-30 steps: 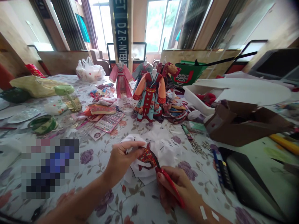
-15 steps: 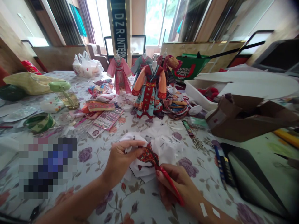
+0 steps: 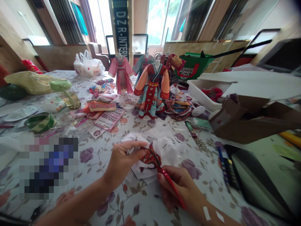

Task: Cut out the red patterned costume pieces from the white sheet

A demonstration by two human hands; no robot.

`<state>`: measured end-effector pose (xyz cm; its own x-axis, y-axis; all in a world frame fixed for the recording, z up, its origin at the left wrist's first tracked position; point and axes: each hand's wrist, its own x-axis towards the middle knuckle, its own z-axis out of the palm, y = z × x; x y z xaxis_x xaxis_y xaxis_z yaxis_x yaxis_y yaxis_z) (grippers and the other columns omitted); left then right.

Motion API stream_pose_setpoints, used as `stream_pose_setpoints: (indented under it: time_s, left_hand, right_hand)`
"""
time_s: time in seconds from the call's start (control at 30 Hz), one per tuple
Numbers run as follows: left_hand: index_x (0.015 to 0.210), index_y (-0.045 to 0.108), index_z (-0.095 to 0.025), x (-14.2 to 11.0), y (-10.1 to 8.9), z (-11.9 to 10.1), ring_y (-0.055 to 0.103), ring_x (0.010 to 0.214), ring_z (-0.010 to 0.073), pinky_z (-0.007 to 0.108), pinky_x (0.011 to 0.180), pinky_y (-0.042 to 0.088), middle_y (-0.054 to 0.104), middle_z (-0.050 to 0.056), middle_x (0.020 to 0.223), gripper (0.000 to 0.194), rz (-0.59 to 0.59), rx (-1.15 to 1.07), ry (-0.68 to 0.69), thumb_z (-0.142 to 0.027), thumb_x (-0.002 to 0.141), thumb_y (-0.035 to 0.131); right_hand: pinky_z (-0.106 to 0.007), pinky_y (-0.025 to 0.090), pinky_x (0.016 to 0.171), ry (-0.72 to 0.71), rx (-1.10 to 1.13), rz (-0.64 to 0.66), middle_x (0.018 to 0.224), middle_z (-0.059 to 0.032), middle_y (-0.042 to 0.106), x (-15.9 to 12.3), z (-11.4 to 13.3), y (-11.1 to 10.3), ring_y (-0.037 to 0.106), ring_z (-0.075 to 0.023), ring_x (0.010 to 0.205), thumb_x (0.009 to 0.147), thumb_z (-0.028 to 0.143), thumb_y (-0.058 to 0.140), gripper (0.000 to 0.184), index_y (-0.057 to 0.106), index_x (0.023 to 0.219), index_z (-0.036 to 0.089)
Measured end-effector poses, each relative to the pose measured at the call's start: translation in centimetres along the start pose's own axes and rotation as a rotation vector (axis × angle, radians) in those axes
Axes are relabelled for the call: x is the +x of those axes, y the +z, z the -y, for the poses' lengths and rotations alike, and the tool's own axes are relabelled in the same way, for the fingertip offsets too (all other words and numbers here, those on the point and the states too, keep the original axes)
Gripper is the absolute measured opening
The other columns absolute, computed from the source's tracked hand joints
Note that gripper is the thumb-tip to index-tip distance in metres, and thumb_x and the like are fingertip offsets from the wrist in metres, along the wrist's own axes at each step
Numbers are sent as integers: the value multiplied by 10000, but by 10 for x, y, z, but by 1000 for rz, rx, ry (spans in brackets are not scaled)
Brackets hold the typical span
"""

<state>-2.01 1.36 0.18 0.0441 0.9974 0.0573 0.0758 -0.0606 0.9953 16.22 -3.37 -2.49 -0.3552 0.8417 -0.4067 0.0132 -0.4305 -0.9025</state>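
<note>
At the table (image 3: pixel 94 169), left hand (image 3: pixel 123 158) pinches red cloth (image 3: pixel 148 158), right hand (image 3: pixel 182 182) grips scissors (image 3: pixel 172 186); trimming, I guess, next snip wants taut cloth.

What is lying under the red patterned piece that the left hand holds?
Crumpled white material lies on the flowered tablecloth and shows around the red patterned piece. What is directly beneath it and the left hand is covered and cannot be seen.

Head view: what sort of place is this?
Probably a room set up for small-scale textile craft work: a miniature dress stands on the flowered tablecloth, colourful fabric pieces lie beside it, and the right hand holds red-handled scissors.
</note>
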Motion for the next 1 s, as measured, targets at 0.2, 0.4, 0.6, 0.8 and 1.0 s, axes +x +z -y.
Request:
stream_pose_setpoints:
  time_s: [0.2, 0.4, 0.6, 0.8, 1.0]
  left_hand:
    - [837, 782, -236, -1, 1, -2, 659, 782, 178, 248, 731, 517, 749, 14, 810, 145, -4, 3, -2, -237, 696, 751]
    - [837, 783, -227, -1, 1, -1, 666, 798, 192, 264, 759, 516, 753, 21, 817, 154, -10, -28, 1, -241, 685, 761]
    - [849, 781, -225, -2, 1, 2, 662, 795, 180, 250, 747, 508, 749, 20, 821, 164, -2, -57, -42, -249, 687, 761]
    - [860, 780, -222, -3, 2, 5, 655, 810, 177, 243, 739, 506, 743, 22, 836, 182, -12, -122, -78, -246, 680, 767]
    - [876, 780, -225, -3, 2, 4, 657, 809, 179, 253, 755, 508, 748, 22, 847, 193, -11, -91, -63, -245, 685, 763]
  right_hand:
    - [-147, 320, 297, -13, -7, -10, 421, 56, 514, 0, 1, 2, 488, -76, 309, 740, 568, 662, 443, 469, 623, 186]
    - [-159, 293, 289, -36, -17, -32, 393, 69, 473, 0, 2, 4, 465, -81, 294, 721, 516, 700, 406, 483, 613, 191]
    - [-180, 321, 288, -51, -70, -60, 388, 72, 455, 2, -3, 2, 471, -98, 284, 737, 566, 657, 421, 483, 629, 198]
    - [-185, 321, 293, -65, -128, -92, 372, 78, 441, 1, -2, 3, 468, -100, 285, 728, 489, 697, 371, 487, 621, 202]
    - [-190, 310, 300, -77, -181, -123, 373, 79, 442, 3, -4, 2, 486, -107, 295, 735, 466, 697, 370, 466, 607, 207]
